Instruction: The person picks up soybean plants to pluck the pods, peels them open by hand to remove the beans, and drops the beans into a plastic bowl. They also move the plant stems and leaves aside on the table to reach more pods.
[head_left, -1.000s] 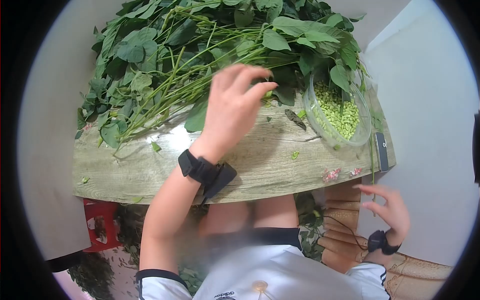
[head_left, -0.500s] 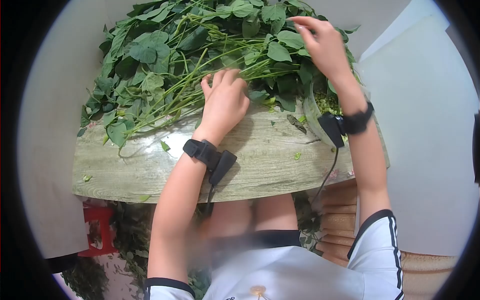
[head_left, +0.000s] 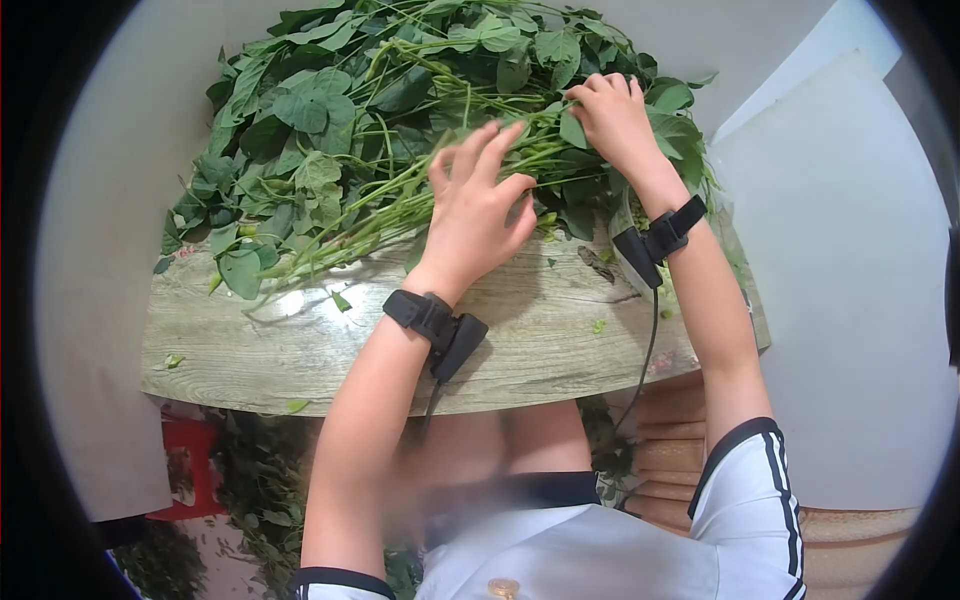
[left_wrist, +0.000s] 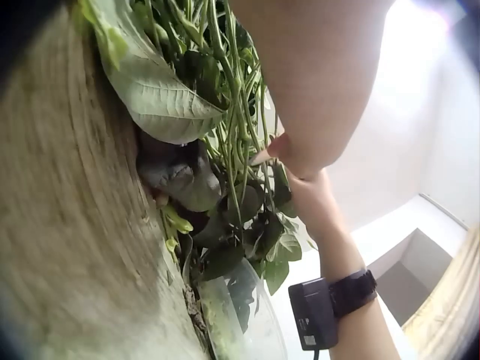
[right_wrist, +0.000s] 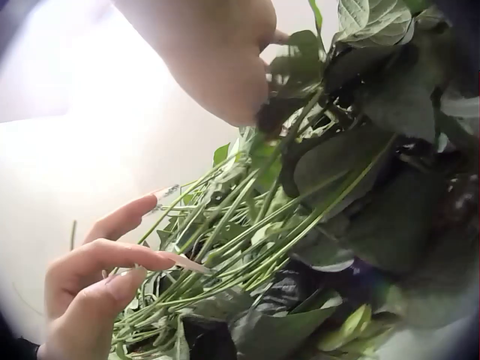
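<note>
A heap of leafy green bean plants point(head_left: 330, 150) covers the back of the table, its long stems slanting toward the front left. Over the middle of these stems is my left hand point(head_left: 475, 220), fingers spread and slightly bent; the right wrist view shows its long-nailed fingertips point(right_wrist: 184, 262) right at the stems. My right hand point(head_left: 615, 120) curls its fingers round leafy bean stems at the heap's right side. Leaves partly cover those fingertips in the right wrist view.
The clear plastic bowl point(left_wrist: 262, 330) with shelled green beans stands at the right, mostly hidden under my right forearm. Leaf scraps point(head_left: 342, 301) and a dry, curled leaf point(head_left: 597, 263) lie on the wooden table point(head_left: 240, 350). A red stool point(head_left: 190, 465) is below left.
My right hand has come up from beside the table's right edge to the back of the heap, then down onto the stems. My left hand has shifted slightly right, its fingers spreading.
</note>
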